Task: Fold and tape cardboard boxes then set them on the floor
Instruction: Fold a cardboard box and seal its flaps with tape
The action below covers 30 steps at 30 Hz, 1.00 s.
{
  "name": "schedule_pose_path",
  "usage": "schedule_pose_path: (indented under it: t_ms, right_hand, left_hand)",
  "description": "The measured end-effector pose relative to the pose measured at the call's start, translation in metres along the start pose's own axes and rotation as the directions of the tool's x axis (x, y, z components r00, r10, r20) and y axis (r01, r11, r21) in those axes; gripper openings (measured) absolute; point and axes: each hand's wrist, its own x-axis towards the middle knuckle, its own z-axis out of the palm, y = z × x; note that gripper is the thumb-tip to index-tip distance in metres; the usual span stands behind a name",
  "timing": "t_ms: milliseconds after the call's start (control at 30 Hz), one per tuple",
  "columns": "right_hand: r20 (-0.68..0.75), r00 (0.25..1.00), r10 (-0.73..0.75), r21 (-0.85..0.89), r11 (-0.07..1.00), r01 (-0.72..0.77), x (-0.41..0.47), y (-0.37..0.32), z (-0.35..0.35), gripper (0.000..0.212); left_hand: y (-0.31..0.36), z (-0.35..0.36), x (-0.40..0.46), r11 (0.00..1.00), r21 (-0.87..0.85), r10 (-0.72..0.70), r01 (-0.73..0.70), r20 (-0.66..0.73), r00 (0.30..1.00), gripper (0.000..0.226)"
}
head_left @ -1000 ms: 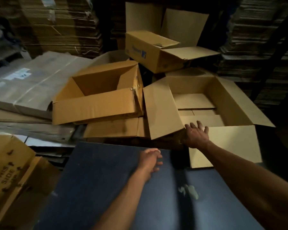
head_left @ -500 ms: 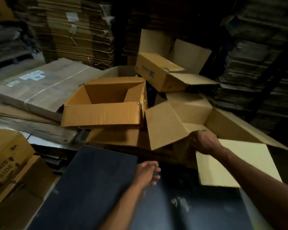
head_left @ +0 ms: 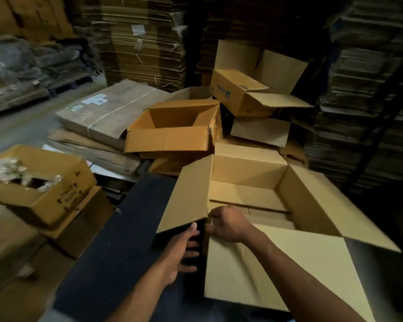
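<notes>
Here, sitting open-topped on the dark table: the cardboard box, flaps splayed. Pinching its near corner, the right hand; reaching under the left flap with fingers relaxed, the left hand. Lying beyond, other open boxes.
</notes>
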Motion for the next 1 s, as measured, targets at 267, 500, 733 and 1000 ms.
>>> schedule_pose_path:
  t_ms: [267,500,733,1000]
  right_hand:
    - [0.213,0.974,-0.075,0.239,0.971,0.022,-0.001,-0.061,0.065,0.038]
    - [0.51,0.858,-0.057,0.134,0.991,-0.014,-0.029,-0.071,0.003,0.082]
    - [0.752,0.655,-0.07,0.188,0.976,-0.112,-0.088,-0.079,-0.072,0.102]
    - [0.369,0.924,-0.102,0.231,0.973,0.015,-0.04,-0.157,-0.027,0.06]
  left_hand:
    - [-0.029,-0.048,-0.044,0.986,-0.125,-0.11,0.108,-0.01,0.994,0.042]
    - [-0.013,-0.081,-0.044,0.956,-0.28,-0.101,0.091,-0.021,0.995,0.037]
    - [0.03,-0.156,-0.048,0.961,-0.274,-0.043,0.04,-0.004,0.999,0.04]
    - [0.129,-0.224,0.017,0.969,-0.223,0.064,-0.103,-0.175,0.983,0.032]
